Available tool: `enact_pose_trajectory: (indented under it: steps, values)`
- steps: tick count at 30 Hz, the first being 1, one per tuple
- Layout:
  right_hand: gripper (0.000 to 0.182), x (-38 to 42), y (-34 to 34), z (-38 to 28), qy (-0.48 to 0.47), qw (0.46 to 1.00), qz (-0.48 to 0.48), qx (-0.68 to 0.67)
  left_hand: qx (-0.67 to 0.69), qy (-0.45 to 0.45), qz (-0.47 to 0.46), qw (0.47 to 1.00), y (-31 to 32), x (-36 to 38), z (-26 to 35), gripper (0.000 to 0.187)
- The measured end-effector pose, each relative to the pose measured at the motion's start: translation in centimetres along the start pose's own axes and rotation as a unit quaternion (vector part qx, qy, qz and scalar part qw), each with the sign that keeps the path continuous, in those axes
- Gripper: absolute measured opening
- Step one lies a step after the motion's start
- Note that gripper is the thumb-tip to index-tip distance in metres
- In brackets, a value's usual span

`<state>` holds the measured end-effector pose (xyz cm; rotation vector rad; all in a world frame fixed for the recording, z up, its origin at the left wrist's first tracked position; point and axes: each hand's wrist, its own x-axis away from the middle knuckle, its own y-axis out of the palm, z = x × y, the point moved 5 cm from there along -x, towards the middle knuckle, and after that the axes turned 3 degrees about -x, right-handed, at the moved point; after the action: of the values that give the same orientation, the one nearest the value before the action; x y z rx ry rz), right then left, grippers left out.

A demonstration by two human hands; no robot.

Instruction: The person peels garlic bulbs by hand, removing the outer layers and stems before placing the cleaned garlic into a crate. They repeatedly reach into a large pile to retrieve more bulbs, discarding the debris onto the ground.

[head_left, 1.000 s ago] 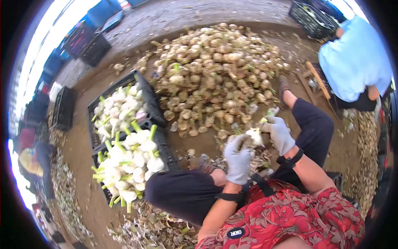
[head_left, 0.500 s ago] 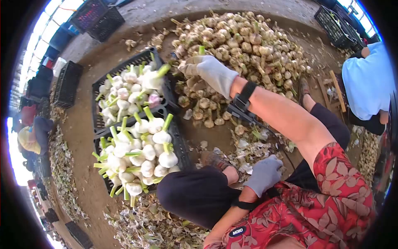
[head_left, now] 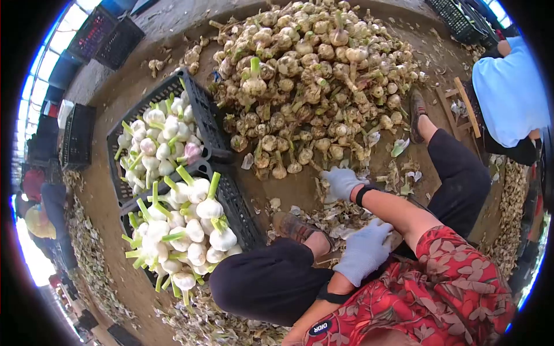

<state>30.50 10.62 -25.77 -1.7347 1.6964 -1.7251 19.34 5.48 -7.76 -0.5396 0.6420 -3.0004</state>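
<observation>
My right hand (head_left: 341, 183), in a pale grey glove, is at the lower edge of a heap of unpeeled, dirt-brown garlic (head_left: 300, 75). Its fingers are drawn together by a dry stalk; what they hold is unclear. Nearer my body, my left hand (head_left: 366, 252), gloved too, is closed above loose skins, with its contents hidden. White trimmed garlic with green stems (head_left: 196, 254) piles above the rim of the near black crate (head_left: 239, 210). More white bulbs (head_left: 164, 135) lie in the far crate (head_left: 202, 109), one of them pinkish.
Dry skins (head_left: 311, 216) litter the floor between my feet. A person in light blue (head_left: 511, 92) sits at the right by a wooden frame (head_left: 466, 106). Another person (head_left: 43, 216) is at the far left, near stacked dark crates (head_left: 78, 137). My left knee (head_left: 248, 282) is beside the near crate.
My right hand has moved from beside the far crate back toward my body. The blurred white bulb above that crate no longer shows there. The view has shifted, and my left hand remains low.
</observation>
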Motion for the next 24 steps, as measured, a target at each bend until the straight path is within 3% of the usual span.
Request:
enact_pose_trajectory:
  steps: [2,4,8,9,10,11,13,15,16,18,19,22,23,24]
  values:
    - [0.04,0.7,-0.9,1.0,0.028,0.994,0.013,-0.108,-0.021,-0.029,0.028,0.999,-0.7,-0.1,-0.1,0.025]
    - [0.042,1.8,-1.6,2.5,0.028,0.969,0.018,-0.247,-0.048,-0.055,0.124,0.99,-1.6,0.0,-0.5,0.026]
    - [0.038,9.2,-5.4,2.6,0.078,0.816,-0.125,-0.559,-0.019,-0.014,0.401,0.916,-4.8,1.0,-0.3,0.04]
    - [0.039,11.2,-6.6,1.8,0.057,0.792,-0.109,-0.599,-0.009,0.035,0.44,0.897,-5.3,1.3,-0.1,0.045]
    - [0.043,13.2,-7.5,1.5,0.083,0.77,-0.11,-0.623,0.021,0.049,0.418,0.907,-5.7,1.6,0.3,0.046]
    - [0.048,13.4,-6.7,1.8,0.0,0.776,-0.062,-0.628,0.053,0.082,0.388,0.916,-5.5,1.5,0.4,0.045]
    - [0.064,16.2,-7.5,0.3,0.009,0.733,-0.026,-0.679,0.139,0.103,0.335,0.926,-4.0,0.6,-0.5,0.043]
    - [0.072,20.5,-10.1,-1.2,0.008,0.764,0.01,-0.645,0.246,0.073,0.287,0.923,-2.6,-0.2,-1.5,0.042]
    - [0.073,22.0,-10.9,-1.7,-0.003,0.776,0.021,-0.63,0.316,0.06,0.26,0.911,-2.7,0.3,-0.8,0.04]
    - [0.068,24.2,-10.9,-1.8,-0.023,0.714,-0.008,-0.7,0.45,0.025,0.202,0.869,-3.2,1.4,0.8,0.036]
    - [0.065,25.1,-10.7,-1.6,-0.032,0.681,-0.025,-0.731,0.508,0.07,0.225,0.829,-3.1,1.1,0.9,0.033]
    - [0.052,24.8,-9.5,0.7,-0.047,0.805,-0.014,-0.591,0.573,0.087,0.182,0.795,-2.5,1.1,0.5,0.033]
    - [0.041,25.0,-9.3,1.6,0.0,0.779,0.014,-0.626,0.596,0.075,0.161,0.783,-1.9,1.0,0.6,0.034]
    - [0.04,25.0,-9.8,1.5,-0.001,0.779,0.075,-0.623,0.617,0.064,0.14,0.771,-1.6,0.9,0.7,0.035]
